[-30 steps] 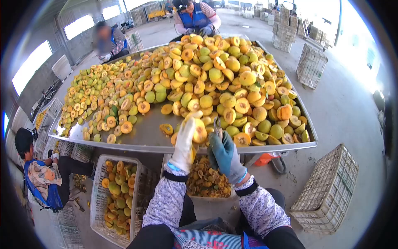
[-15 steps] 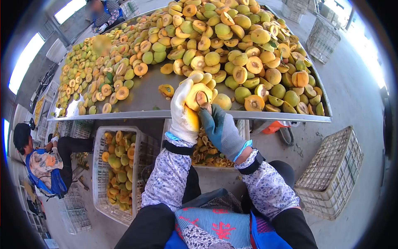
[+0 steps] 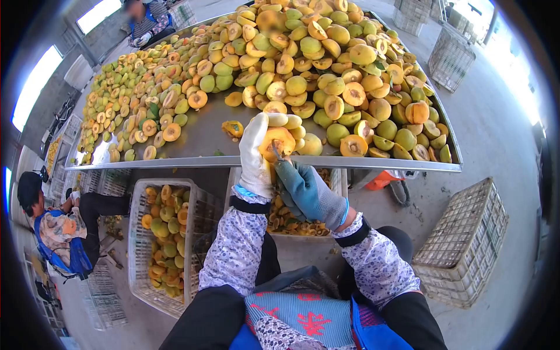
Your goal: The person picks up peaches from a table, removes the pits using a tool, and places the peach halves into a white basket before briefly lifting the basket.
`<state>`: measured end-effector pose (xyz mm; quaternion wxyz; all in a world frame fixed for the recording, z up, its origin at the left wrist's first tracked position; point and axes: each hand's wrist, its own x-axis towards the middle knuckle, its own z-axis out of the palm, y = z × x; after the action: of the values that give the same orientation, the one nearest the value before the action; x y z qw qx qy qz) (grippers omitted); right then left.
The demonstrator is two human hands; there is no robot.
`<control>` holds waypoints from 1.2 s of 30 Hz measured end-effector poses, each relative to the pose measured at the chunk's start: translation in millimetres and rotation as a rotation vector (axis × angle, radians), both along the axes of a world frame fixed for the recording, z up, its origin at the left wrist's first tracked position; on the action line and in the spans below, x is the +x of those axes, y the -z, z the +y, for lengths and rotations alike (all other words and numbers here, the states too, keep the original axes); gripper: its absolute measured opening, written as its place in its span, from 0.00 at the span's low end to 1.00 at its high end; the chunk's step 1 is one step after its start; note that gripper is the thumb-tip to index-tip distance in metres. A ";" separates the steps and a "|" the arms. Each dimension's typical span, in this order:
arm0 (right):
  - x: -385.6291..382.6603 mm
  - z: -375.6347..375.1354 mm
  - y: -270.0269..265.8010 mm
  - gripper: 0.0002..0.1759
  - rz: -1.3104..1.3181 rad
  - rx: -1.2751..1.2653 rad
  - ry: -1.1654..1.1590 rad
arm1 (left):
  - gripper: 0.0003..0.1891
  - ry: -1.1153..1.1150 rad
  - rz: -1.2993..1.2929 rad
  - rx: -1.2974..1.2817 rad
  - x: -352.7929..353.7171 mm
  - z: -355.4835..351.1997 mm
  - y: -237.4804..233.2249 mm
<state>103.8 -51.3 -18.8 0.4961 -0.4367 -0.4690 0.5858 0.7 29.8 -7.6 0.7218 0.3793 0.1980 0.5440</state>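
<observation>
My left hand (image 3: 255, 154), in a white glove stained yellow, is closed round a halved yellow peach (image 3: 282, 142) with its cut face turned toward me. In a blue-grey glove, my right hand (image 3: 312, 192) pinches a small, curved metal pitting tool (image 3: 276, 149). Its tip is at the hollow in the middle of the peach half; the handle is mostly hidden by the fingers. Both hands are at the near edge of a metal table (image 3: 198, 163). Beyond them lies a large heap of halved peaches (image 3: 326, 64).
Under the table edge, a crate (image 3: 228, 192) holds pits and scraps. A white crate of peach halves (image 3: 135, 233) stands to its left, and an upturned crate (image 3: 466, 233) on the right. One co-worker (image 3: 64, 233) sits at left, another person (image 3: 146, 23) at the far side.
The right hand has moved slightly down and away from the peach half, and more of the metal tool shows. The brown pit area looks opened into an orange hollow. The left hand keeps its hold.
</observation>
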 end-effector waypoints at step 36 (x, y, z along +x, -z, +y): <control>33.8 -33.5 41.8 0.22 -1.155 0.097 -0.287 | 0.19 -0.820 1.352 -0.014 -265.4 3.1 55.2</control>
<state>137.6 -84.8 -60.6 0.0960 -0.5938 -0.7433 0.2927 -264.7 32.9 -62.7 0.1890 0.5198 0.7213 0.4169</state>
